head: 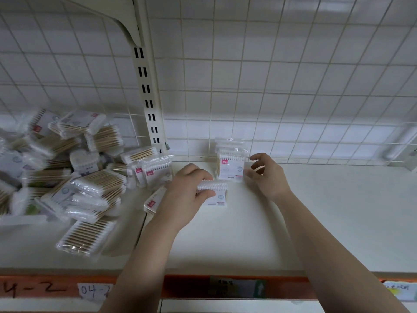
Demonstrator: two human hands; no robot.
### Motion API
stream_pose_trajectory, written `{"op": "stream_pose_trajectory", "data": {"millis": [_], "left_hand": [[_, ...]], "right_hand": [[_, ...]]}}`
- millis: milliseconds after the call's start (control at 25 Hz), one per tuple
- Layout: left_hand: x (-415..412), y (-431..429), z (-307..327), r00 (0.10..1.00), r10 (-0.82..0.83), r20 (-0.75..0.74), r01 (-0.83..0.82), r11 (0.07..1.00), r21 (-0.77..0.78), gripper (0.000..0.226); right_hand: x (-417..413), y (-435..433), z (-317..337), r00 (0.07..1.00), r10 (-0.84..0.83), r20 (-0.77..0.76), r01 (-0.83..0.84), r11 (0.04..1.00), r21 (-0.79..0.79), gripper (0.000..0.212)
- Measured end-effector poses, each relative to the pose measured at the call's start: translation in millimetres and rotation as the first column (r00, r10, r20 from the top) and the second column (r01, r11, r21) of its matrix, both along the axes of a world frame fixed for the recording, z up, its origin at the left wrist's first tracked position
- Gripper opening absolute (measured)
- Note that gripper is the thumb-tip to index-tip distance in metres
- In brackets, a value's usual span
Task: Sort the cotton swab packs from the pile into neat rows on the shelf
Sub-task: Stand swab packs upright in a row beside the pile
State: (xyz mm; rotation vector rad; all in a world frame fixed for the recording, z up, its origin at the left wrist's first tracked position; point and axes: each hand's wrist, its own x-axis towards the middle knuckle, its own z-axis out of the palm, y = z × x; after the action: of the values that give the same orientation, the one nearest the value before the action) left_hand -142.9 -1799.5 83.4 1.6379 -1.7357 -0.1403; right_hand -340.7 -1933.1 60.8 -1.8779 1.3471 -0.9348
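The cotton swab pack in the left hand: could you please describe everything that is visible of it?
The cotton swab pack is a small flat packet in clear film. White cotton tips line its top edge; below is a white label with a pale round mark. It stands nearly upright on or just above the white shelf, in front of the standing packs. The left hand grips its left side, fingers over the top, thumb on the front.
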Motion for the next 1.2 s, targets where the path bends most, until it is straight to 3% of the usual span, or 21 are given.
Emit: {"op": "stream_pose_trajectory", "data": {"millis": [200, 320, 520, 1200], "left_hand": [[-16, -26, 2, 1.0, 0.0, -0.018, -0.001, 0.999, -0.053, 0.024], [-22, -41, 9, 0.999, 0.009, -0.033, -0.011, 0.997, -0.082, 0.028], [-26, -60, 10, 1.0, -0.026, -0.008, 0.025, 0.999, -0.032, 0.028], [-26, -85, -7, 0.999, -0.022, 0.03, 0.024, 0.997, -0.076, 0.02]], "right_hand": [[-22, -8, -16, 0.95, 0.006, -0.312, -0.051, 0.989, -0.137, 0.031], [-25, -8, -25, 0.916, -0.023, -0.401, -0.065, 0.977, -0.203, 0.03], [-22, -5, -29, 0.919, -0.05, -0.39, -0.067, 0.957, -0.282, 0.018], [-25, -6, -30, 0.942, -0.046, -0.333, -0.048, 0.962, -0.269, 0.019]]}}
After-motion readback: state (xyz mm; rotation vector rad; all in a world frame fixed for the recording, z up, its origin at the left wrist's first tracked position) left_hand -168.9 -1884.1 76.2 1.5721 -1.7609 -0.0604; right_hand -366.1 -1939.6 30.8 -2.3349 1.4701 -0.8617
